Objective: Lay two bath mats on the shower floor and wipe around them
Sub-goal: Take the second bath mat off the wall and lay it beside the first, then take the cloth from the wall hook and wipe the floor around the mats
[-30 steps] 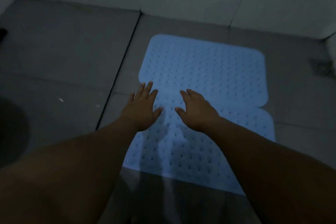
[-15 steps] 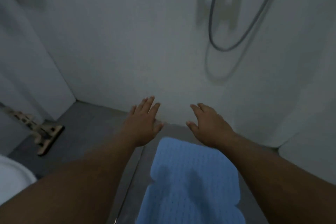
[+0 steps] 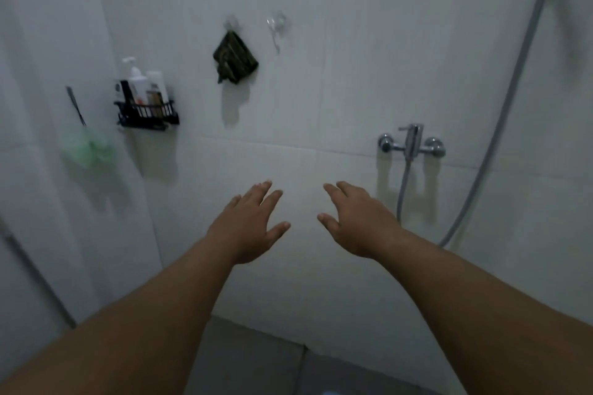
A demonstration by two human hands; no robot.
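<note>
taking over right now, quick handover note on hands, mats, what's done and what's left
Left hand: open, empty, raised in front of the wall.
Right hand: open, empty, beside it.
Mats: out of view now, apart from a pale blue sliver at the bottom edge that may be one; check them on the floor.
Dark cloth hangs on a wall hook, untouched; it looks like the likely wiper.
Done: cannot confirm mat laying from this view.
Left: take a cloth and wipe around the mats.
</note>
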